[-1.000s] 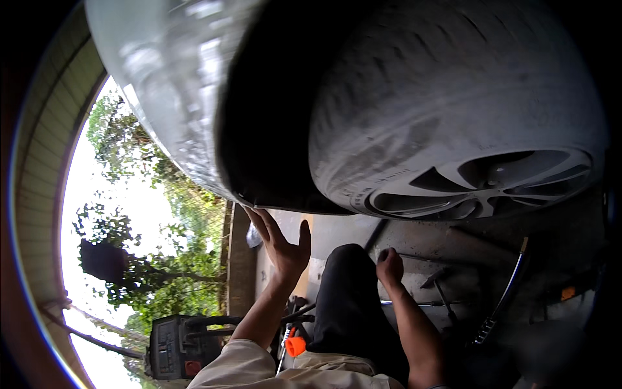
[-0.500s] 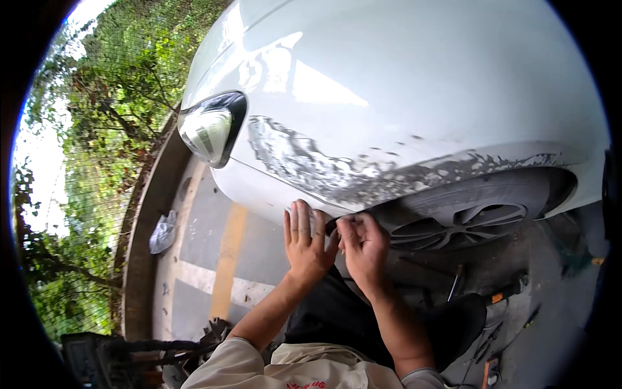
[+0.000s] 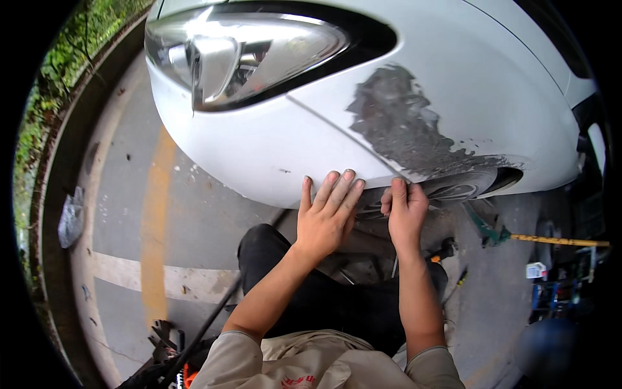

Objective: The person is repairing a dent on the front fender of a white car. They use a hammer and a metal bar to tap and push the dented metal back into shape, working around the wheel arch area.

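Observation:
My left hand (image 3: pixel 329 211) lies against the lower edge of the white front bumper (image 3: pixel 240 149), fingers stretched out and slightly apart. To its right, my right hand (image 3: pixel 407 211) is closed at the bumper's rear corner by the wheel arch, thumb up and fingers curled. What its fingers hold, if anything, is hidden. A seam runs from the headlight (image 3: pixel 253 55) down to that corner. Behind the seam, the white fender (image 3: pixel 466 78) carries a rough grey scraped patch (image 3: pixel 402 120). The wheel (image 3: pixel 457 186) shows partly beneath the arch.
Tools lie on the ground to the right, among them an orange and black one (image 3: pixel 444 250). Farther right are a green metal piece (image 3: pixel 487 227) and a yellow stick (image 3: pixel 557 240). A clear plastic bag (image 3: pixel 71 217) rests by the kerb (image 3: pixel 58 175) at left.
The view has shifted toward the car's front, so the headlight looks larger and nearer. My hands have moved farther apart; the left stays flat and the right stays closed at the arch.

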Demonstrator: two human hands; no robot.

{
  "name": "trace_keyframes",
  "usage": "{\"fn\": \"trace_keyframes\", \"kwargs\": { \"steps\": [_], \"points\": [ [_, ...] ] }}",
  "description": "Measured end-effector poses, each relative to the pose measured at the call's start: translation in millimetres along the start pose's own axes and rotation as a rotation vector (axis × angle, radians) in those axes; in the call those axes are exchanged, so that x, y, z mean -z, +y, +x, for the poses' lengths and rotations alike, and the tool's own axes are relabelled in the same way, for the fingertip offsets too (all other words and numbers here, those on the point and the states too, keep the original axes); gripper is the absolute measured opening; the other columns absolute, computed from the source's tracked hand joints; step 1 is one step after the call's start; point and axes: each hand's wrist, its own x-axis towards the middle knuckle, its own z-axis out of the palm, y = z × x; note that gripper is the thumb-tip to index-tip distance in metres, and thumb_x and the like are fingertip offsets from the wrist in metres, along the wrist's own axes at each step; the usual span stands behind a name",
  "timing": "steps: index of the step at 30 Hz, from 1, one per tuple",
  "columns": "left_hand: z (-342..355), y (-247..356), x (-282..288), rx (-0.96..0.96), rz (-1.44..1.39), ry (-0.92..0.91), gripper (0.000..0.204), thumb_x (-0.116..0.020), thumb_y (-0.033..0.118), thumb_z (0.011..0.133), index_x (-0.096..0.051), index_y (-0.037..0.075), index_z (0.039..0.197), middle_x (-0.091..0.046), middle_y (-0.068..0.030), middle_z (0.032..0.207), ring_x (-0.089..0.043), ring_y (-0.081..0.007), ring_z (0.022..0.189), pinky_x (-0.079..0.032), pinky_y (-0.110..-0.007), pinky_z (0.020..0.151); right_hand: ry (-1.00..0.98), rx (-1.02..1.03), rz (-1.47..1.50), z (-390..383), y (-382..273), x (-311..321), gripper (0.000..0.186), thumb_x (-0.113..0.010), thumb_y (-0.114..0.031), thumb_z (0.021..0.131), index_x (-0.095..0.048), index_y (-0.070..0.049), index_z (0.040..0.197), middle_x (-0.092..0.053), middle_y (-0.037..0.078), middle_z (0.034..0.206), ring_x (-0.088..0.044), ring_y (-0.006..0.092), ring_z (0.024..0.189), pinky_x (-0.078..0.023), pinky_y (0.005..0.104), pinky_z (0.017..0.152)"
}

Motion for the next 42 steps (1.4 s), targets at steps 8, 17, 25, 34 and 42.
{"fn": "trace_keyframes", "kwargs": {
  "steps": [8,17,25,34,42],
  "points": [
    [-68,-30,-53,0.214,-0.094,0.052,0.053,-0.062,0.019,0.080,-0.052,0.014,0.131,-0.045,-0.0022,0.140,-0.035,-0.0241,0.134,-0.020,-0.061,0.109,-0.534,-0.025,-0.617,-22,55,21,0.015,-0.069,-0.016,0.085,-0.060,-0.004,0.090,-0.060,0.002,0.070,-0.055,0.0098,0.063,-0.045,0.0265,0.056],
    [-102,-74,-67,0.206,0.160,-0.050,0.074,-0.065,0.027,0.082,-0.033,-0.010,0.137,-0.027,-0.0296,0.145,-0.022,-0.0439,0.138,-0.014,-0.058,0.112,-0.165,-0.158,-0.785,-71,104,159,0.023,-0.064,-0.028,0.087,-0.060,-0.006,0.094,-0.066,0.012,0.083,-0.064,0.0310,0.078,-0.049,0.0398,0.067],
    [-108,-78,-74,0.095,0.194,0.001,0.089,-0.062,0.035,0.085,-0.014,-0.013,0.142,-0.011,-0.0368,0.147,-0.011,-0.0505,0.138,-0.014,-0.057,0.112,-0.332,-0.501,-1.191,-127,124,189,0.033,-0.059,-0.038,0.088,-0.059,-0.009,0.103,-0.066,0.012,0.094,-0.063,0.0317,0.091,-0.049,0.0433,0.077],
    [-92,-45,-75,0.227,0.149,0.041,0.094,-0.065,0.030,0.084,-0.004,-0.008,0.146,0.000,-0.0337,0.150,-0.007,-0.0479,0.140,-0.019,-0.052,0.112,-0.424,-0.526,-0.977,-134,131,225,0.031,-0.059,-0.036,0.088,-0.057,-0.008,0.101,-0.065,0.012,0.095,-0.062,0.0329,0.092,-0.048,0.0446,0.075],
    [-89,-32,-65,0.242,0.183,-0.010,0.086,-0.064,0.020,0.084,-0.011,-0.006,0.146,-0.005,-0.0315,0.151,-0.012,-0.0475,0.139,-0.021,-0.051,0.112,-0.558,-0.485,-0.894,-103,178,264,0.030,-0.061,-0.034,0.087,-0.058,-0.007,0.099,-0.065,0.014,0.096,-0.062,0.0339,0.093,-0.048,0.0446,0.077]
  ]
}}
